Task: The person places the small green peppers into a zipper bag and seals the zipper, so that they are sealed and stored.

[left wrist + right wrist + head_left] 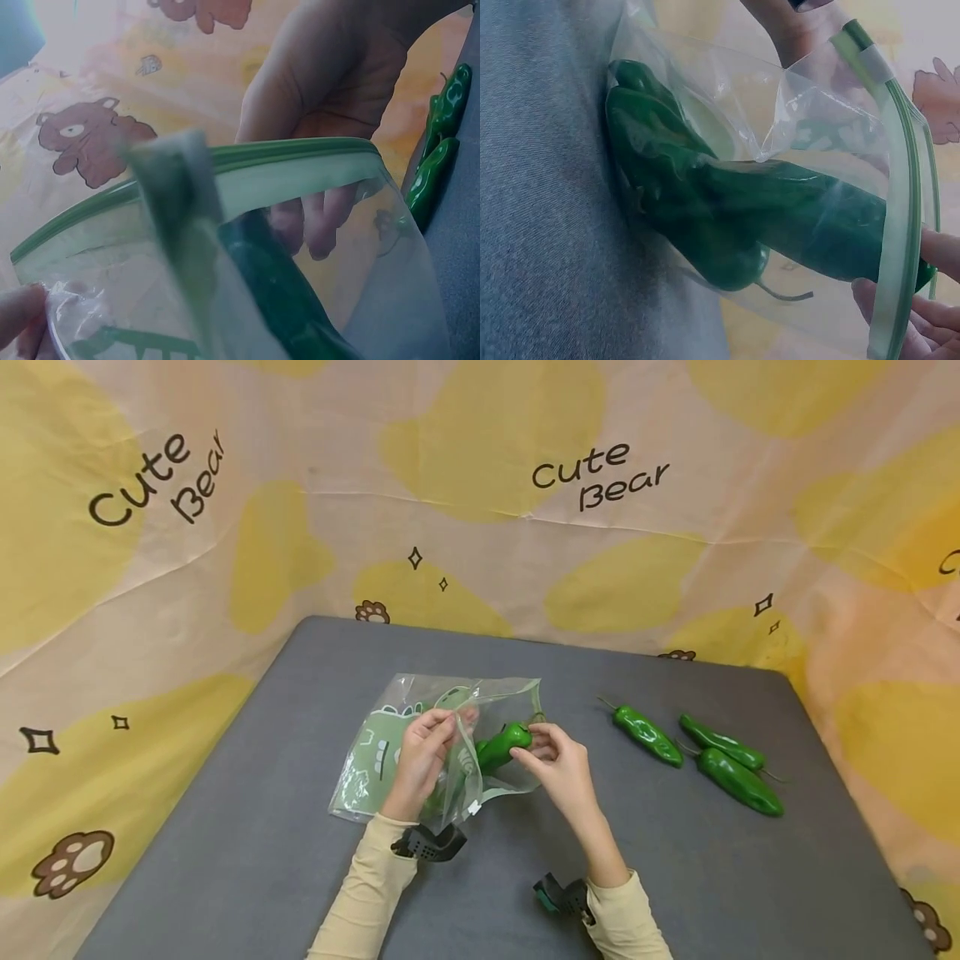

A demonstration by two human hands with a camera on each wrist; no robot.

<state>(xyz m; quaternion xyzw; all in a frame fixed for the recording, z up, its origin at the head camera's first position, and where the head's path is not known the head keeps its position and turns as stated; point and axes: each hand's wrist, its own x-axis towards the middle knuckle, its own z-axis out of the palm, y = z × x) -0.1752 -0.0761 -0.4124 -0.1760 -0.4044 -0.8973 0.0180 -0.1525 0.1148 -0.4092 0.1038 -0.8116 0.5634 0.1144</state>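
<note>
A clear zip bag point(358, 781) with a green cartoon print lies on the table, its mouth spread toward the right. My left hand point(420, 762) pinches the upper film of the bag near the opening. At the mouth, my right hand point(564, 770) holds a long green pepper point(504, 747) by its end between thumb and fingers; most of that pepper is within the bag. The right wrist view shows other green peppers point(667, 169) deeper in the bag, one with a curved stem. A white slider point(875, 64) sits on the green zip strip point(911, 180).
To the right on the grey table point(247, 827) lie three more green peppers: one by itself point(648, 737), and a slim pepper point(722, 743) touching a thicker pepper point(741, 783). Patterned cloth point(480, 485) walls the table's back and sides.
</note>
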